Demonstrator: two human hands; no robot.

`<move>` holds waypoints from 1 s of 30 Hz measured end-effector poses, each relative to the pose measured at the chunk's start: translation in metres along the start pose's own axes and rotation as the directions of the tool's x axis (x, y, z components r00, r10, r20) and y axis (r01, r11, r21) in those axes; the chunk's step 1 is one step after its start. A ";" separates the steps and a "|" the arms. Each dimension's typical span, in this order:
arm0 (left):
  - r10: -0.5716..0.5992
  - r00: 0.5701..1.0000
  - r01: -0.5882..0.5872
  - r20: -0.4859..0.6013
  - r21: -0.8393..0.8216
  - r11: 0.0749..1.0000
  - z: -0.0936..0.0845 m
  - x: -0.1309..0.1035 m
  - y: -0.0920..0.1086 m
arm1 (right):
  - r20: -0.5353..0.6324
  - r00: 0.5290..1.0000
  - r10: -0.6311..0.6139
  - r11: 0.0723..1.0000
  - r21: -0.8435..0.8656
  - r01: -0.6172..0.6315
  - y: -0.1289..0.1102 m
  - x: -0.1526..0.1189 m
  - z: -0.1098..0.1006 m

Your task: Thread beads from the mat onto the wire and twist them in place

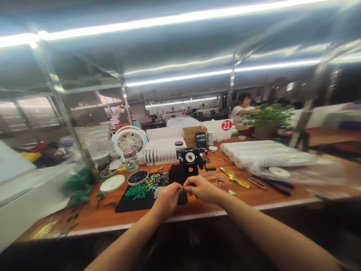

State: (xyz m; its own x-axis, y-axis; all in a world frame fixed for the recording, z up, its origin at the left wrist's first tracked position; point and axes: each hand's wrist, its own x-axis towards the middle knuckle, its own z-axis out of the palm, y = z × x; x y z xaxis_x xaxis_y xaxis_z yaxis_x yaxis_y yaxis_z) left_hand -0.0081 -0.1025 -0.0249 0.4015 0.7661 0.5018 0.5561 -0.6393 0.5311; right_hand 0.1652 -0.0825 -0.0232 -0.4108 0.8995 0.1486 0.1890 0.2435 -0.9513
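The left hand (167,199) and right hand (201,189) meet fingertip to fingertip above the front of a black mat (132,201) on the wooden surface (210,218). Each grip is pinched narrow at a small dark item (183,188), too tiny to identify. Green pieces (137,192) and multicoloured beads (153,181) lie on the mat, left of the hands; a black device with a round dial (190,157) stands just beyond them.

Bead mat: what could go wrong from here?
Loose white beads lie right beside the left hand on the black mat; a brush could scatter them.
The tiny piece at both hands' fingertips, too small to identify, might slip and get lost.
The crank handle juts out just beyond the right hand; knuckles could bump it.
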 end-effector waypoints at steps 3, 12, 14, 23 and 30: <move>-0.320 0.941 0.338 0.113 -0.384 0.859 0.003 0.001 0.008 | -0.116 0.978 -0.172 0.971 -0.185 0.149 0.003 -0.007 0.006; -0.464 0.861 0.482 0.208 -0.624 0.615 0.005 0.003 0.016 | -0.115 0.942 -0.314 0.877 -0.416 0.242 0.011 -0.012 0.010; -0.455 0.880 0.442 0.133 -0.579 0.685 0.006 0.003 0.019 | -0.135 0.949 -0.284 0.891 -0.403 0.209 0.011 -0.012 0.010; -0.486 0.858 0.405 0.165 -0.800 0.443 0.020 -0.002 0.008 | -0.241 0.950 -0.198 0.968 -0.198 0.152 0.009 -0.017 0.011; -0.519 0.831 0.365 0.201 -0.901 0.235 0.027 -0.002 0.006 | -0.301 0.932 -0.203 0.969 -0.198 0.147 0.006 -0.021 0.013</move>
State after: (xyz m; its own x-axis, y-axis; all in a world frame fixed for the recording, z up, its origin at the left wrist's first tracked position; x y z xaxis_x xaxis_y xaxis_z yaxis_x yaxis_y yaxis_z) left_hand 0.0142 -0.1066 -0.0411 0.1916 0.9815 0.0044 -0.3783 0.0697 0.9231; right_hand 0.1628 -0.1046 -0.0353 -0.1526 0.8980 0.4127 0.2997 0.4399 -0.8465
